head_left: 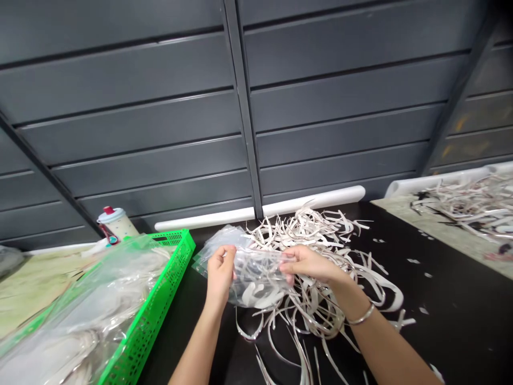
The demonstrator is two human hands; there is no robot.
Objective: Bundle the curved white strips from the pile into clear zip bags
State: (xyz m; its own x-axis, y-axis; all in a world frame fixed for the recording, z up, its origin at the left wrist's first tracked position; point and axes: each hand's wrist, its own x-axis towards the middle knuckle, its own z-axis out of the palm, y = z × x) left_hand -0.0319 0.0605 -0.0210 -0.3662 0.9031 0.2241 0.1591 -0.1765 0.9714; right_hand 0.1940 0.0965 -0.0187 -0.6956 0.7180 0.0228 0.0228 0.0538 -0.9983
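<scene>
A clear plastic bag is stretched between my two hands over the black table. My left hand pinches its left end, and my right hand pinches the right end, thumb on top. White curled strips show through or under the film; I cannot tell whether any lie inside. Below and behind the bag spreads a tangled heap of thin white and brown-edged strips. More flat clear bags lie just beyond my left hand.
To the left stands a green plastic basket holding filled clear bags. Behind it is a cup with a red-topped lid. A white roll runs along the grey panelled wall. Another strip pile lies on a pale table at right.
</scene>
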